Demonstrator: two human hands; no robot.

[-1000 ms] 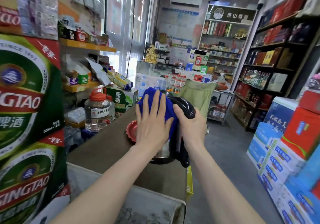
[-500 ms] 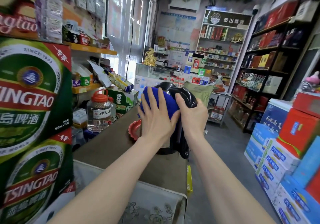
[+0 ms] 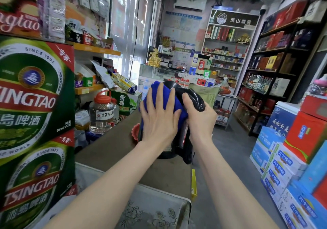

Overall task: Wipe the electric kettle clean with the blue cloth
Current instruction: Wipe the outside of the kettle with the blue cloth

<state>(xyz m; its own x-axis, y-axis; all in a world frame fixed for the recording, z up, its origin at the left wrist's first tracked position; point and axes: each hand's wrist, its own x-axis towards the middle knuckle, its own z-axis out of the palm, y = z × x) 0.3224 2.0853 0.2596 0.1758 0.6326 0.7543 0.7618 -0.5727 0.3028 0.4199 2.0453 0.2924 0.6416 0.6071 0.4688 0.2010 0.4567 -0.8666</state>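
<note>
Here the left hand (image 3: pixel 159 120) is pressing flat, fingers spread, on the blue cloth (image 3: pixel 169 103) against the electric kettle (image 3: pixel 177 90), which is standing on the brown tabletop (image 3: pixel 113 151); the right hand (image 3: pixel 200 117) is gripping the kettle's black handle (image 3: pixel 195 101).

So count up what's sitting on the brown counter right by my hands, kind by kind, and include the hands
Hands: 2, left hand and right hand
Blue cloth: 1
Electric kettle: 1
Red dish: 1
Clear jug with red cap: 1
Total: 6
</note>
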